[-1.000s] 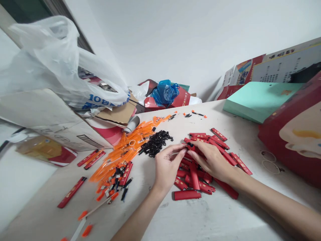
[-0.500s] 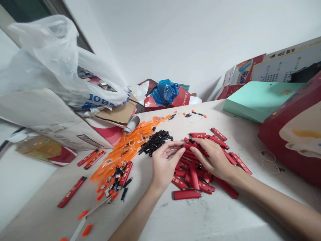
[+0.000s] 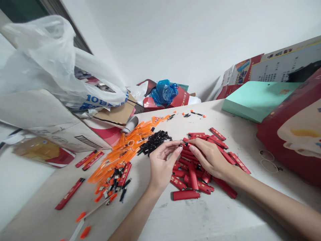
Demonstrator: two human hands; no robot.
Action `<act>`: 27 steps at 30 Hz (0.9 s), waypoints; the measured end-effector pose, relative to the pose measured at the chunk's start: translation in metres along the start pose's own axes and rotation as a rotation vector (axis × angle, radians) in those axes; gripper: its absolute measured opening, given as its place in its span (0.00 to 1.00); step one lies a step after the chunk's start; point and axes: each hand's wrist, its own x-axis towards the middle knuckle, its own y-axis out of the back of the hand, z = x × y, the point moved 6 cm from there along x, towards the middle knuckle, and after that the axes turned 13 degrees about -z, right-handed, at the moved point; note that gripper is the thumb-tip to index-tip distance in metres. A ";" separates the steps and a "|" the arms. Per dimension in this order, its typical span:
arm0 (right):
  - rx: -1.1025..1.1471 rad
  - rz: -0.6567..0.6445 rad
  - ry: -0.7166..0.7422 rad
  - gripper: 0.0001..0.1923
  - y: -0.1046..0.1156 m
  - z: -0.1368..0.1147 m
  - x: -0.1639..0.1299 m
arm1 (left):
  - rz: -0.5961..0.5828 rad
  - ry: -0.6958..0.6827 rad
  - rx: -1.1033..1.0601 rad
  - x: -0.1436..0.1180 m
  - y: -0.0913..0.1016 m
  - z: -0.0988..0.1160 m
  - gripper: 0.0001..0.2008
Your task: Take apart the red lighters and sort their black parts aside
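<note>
Between the thumb and fingertips of my left hand (image 3: 162, 164) is a small black plastic piece (image 3: 181, 145). My right hand (image 3: 213, 157) is closed around a slim red lighter case (image 3: 186, 141), mostly hidden by the fingers, with a dark end toward my left fingertips. The two hands almost meet above a pile of red lighter cases (image 3: 193, 175), some printed in gold and some with notched ends. Left of the hands lies a heap of small black parts (image 3: 155, 141). Beyond it spreads a long heap of orange plastic pieces (image 3: 127, 144).
Small metal and black parts (image 3: 112, 184) lie at the left, near a single red lighter case (image 3: 70, 194). A cardboard box (image 3: 82, 137) and a white plastic bag (image 3: 60, 67) stand behind. At right are a mint-green box (image 3: 258, 100) and a red bag (image 3: 296, 134).
My hands stay over the pile. The fingertips have shifted slightly, and the black piece in my left fingers now shows more clearly. The camera view has moved a little.
</note>
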 end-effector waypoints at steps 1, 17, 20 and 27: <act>-0.005 -0.002 -0.005 0.14 0.000 0.000 0.000 | 0.000 -0.003 -0.002 0.000 0.000 0.000 0.08; -0.066 0.012 0.005 0.15 -0.004 0.005 -0.002 | 0.038 0.029 -0.011 0.000 0.001 0.001 0.07; -0.065 0.015 0.009 0.15 -0.004 0.004 -0.002 | 0.051 0.027 -0.007 0.000 0.002 0.001 0.07; -0.067 0.006 0.007 0.16 -0.004 0.004 -0.002 | 0.045 0.034 -0.028 0.000 0.001 0.001 0.08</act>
